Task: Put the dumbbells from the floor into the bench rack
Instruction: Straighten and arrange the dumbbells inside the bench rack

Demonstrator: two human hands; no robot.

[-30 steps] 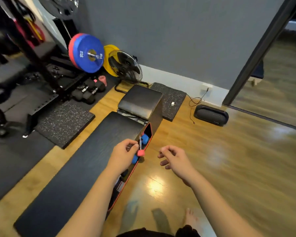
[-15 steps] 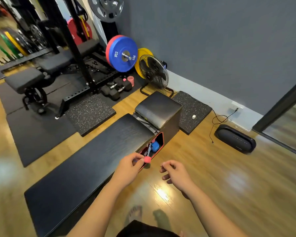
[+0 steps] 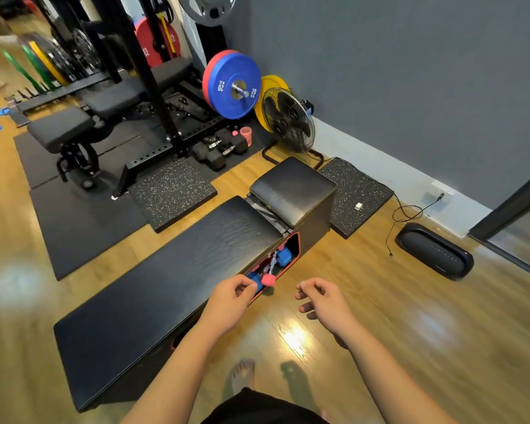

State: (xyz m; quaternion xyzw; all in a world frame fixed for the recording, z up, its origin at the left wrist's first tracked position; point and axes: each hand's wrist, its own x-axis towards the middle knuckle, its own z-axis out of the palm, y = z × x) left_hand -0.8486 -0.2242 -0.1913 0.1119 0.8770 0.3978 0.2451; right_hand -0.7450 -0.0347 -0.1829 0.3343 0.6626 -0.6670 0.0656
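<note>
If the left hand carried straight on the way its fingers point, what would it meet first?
Probably the pink dumbbell end just past the left hand, then the blue dumbbell inside the bench rack opening. Depth is unclear.

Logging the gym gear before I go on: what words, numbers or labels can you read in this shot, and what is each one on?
"20 KG": printed twice, either side of the hub, on the blue plate.
"25": my best reading of the white number on the red plate behind the rack; blurred.
Nothing readable shows on the bench, the fan, the speaker or the dumbbells in the rack opening.
</note>
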